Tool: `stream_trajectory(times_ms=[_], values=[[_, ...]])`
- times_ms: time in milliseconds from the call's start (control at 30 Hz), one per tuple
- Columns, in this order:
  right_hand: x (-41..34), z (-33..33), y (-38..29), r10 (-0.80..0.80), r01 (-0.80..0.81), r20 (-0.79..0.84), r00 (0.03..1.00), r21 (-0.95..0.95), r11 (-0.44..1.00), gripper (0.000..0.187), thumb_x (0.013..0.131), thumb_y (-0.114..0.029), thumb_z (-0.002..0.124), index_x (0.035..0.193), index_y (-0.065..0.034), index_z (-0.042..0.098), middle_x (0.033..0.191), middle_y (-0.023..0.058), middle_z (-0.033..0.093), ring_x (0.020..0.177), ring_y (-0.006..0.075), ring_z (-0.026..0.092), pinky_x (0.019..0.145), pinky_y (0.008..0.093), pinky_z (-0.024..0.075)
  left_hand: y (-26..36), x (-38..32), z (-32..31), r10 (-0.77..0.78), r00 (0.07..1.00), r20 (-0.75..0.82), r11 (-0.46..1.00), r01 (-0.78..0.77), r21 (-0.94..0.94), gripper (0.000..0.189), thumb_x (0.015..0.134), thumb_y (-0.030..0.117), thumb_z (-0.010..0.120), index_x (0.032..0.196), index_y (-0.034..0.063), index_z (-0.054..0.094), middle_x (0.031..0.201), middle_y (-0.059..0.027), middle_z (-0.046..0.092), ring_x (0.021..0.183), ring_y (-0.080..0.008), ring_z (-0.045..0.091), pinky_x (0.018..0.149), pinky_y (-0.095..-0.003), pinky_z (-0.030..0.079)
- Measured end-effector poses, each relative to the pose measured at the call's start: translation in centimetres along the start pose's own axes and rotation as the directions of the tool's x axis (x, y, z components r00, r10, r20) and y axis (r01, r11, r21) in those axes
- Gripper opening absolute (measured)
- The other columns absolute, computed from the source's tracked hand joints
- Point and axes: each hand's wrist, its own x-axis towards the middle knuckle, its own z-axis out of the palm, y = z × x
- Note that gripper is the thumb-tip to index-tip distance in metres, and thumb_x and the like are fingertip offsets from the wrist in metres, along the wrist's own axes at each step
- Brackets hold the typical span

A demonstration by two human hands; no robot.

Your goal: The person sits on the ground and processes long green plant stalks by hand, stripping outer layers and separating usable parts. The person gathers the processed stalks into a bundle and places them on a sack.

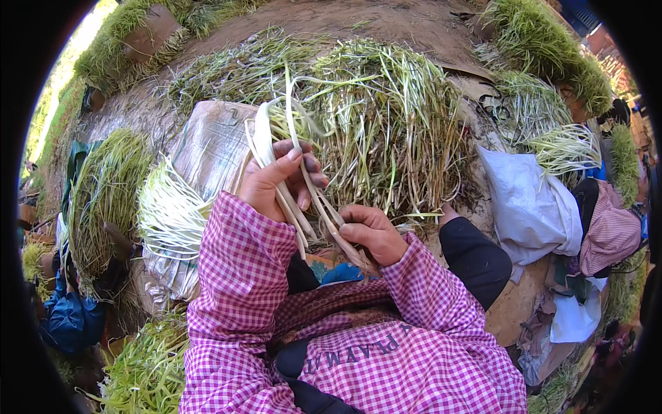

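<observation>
My left hand [284, 178] grips several pale, peeled-looking allium stalks [264, 132], their leafy ends curling above the fist and their white lower ends poking out beneath. Another stalk [331, 220] runs from between its thumb and fingers down to my right hand [375, 235]. There the right thumb and forefinger pinch its lower part, where brownish skin and a root end hang down. Directly beyond both hands lies a large heap of uncleaned stalks [388, 129], green-topped and brown towards the near side. To the left, a bundle of clean white stalks [173, 212] rests on a plastic sheet [217, 137].
A white sack [532, 202] lies to the right, near a person in a checked garment [610, 227]. My dark-trousered leg [473, 261] borders the heap. At far left, a person in blue [72, 315] sits beside another heap [108, 202]. More stalks [147, 367] lie at lower left.
</observation>
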Motion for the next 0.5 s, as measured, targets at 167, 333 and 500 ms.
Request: stream_trajectory(times_ms=[167,333,500], values=[[-3.5,-0.9,0.0,0.066,-0.090,-0.155,0.986,-0.153,0.984,0.014,0.086,-0.010,0.049,0.091,0.0008,0.056,0.061,-0.0013,0.051,0.053,0.0052,0.047,0.050,0.0188,0.0392,1.8,0.3,-1.0,0.187,0.971,-0.149,0.978,-0.199,-0.067,0.016,0.083,0.007,0.054,0.097,-0.0013,0.051,0.078,-0.0115,0.057,0.068,-0.0244,0.061,0.038,-0.0240,0.045],[-7.3,-0.7,0.3,0.055,-0.130,-0.209,0.976,-0.364,0.922,0.009,0.082,-0.005,0.053,0.083,0.0029,0.057,0.064,0.0027,0.051,0.053,0.0088,0.047,0.049,0.0225,0.0382,5.5,1.5,-3.8,0.247,0.932,-0.264,0.969,-0.235,0.075,0.015,0.087,0.009,0.048,0.098,-0.0008,0.051,0.079,-0.0115,0.058,0.069,-0.0247,0.061,0.039,-0.0256,0.043],[-8.7,-1.5,2.3,-0.202,0.069,-0.003,0.979,-0.935,0.348,0.008,0.079,-0.010,0.057,0.085,-0.0046,0.057,0.070,0.0109,0.053,0.058,0.0265,0.054,0.051,0.0323,0.0432,8.5,3.5,-5.1,0.350,0.845,-0.404,0.937,-0.323,0.137,0.015,0.085,0.009,0.053,0.098,0.0019,0.053,0.082,-0.0082,0.059,0.070,-0.0200,0.060,0.038,-0.0247,0.043]])
